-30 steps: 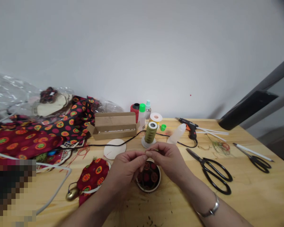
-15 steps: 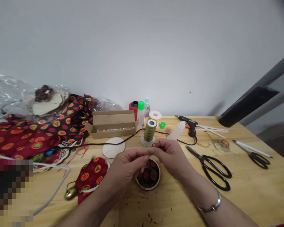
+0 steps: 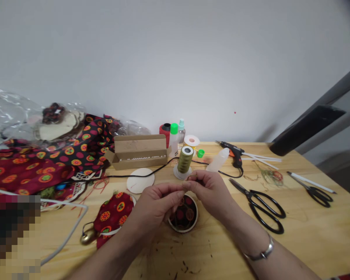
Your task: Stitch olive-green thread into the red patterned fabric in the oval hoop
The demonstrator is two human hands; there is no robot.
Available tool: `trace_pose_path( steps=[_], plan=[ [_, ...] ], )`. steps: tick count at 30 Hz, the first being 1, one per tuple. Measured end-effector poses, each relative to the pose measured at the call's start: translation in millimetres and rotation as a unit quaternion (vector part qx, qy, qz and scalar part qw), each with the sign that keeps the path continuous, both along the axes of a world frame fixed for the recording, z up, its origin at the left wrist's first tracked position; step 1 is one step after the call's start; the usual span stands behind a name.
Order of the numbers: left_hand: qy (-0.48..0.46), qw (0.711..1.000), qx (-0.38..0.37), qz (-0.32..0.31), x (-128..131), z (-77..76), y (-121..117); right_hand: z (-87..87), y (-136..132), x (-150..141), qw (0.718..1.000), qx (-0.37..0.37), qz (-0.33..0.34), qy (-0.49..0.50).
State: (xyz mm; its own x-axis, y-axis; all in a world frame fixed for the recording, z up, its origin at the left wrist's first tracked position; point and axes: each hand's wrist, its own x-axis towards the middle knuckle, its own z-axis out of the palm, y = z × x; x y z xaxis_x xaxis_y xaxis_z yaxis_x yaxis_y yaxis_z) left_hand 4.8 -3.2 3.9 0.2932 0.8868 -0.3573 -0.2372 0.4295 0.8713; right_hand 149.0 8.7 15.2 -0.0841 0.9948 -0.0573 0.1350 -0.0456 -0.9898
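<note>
My left hand (image 3: 159, 204) and my right hand (image 3: 211, 190) meet fingertip to fingertip above a small round fabric-covered disc (image 3: 184, 217) with a red and dark pattern and a white rim. Both hands are pinched shut on something thin and small that I cannot make out. Just behind the fingers stands an olive-green thread spool (image 3: 185, 160) on a white base. A silver bracelet (image 3: 261, 253) circles my right wrist.
Large black scissors (image 3: 261, 208) lie to the right, smaller scissors (image 3: 316, 192) farther right. A glue gun (image 3: 233, 153), bottles (image 3: 175, 136) and an open cardboard box (image 3: 138, 153) stand at the back. Patterned red fabric (image 3: 32, 167) piles at the left; a fabric piece with a bell (image 3: 112, 217) lies nearby.
The hands have stayed together with only slight finger movement. The view has shifted a little, so the table sits slightly lower and closer than a second ago.
</note>
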Motion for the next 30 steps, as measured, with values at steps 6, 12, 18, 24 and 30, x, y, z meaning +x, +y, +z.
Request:
trace_pose_path(
  steps=[6, 12, 18, 24, 30],
  plan=[
    [0.010, 1.000, 0.018, 0.009, -1.6, 0.5, -0.2, 2.4, -1.1, 0.3, 1.000, -0.005, 0.008, 0.012],
    [0.062, 0.995, 0.074, -0.028, -3.4, -3.8, 1.1, 0.5, -0.2, 0.8, 1.000, -0.011, 0.003, 0.009],
    [0.074, 0.993, 0.084, -0.034, -3.7, -3.4, 0.4, -1.5, 0.4, 1.0, 1.000, -0.006, -0.002, 0.001],
    [0.071, 0.993, 0.084, -0.035, -4.2, -2.1, 1.2, -0.9, 0.4, 0.8, 1.000, -0.003, 0.005, 0.007],
    [0.068, 0.995, 0.068, -0.025, -4.0, 0.1, 2.2, -1.0, 1.0, -1.8, 1.000, -0.014, 0.002, 0.018]
  ],
)
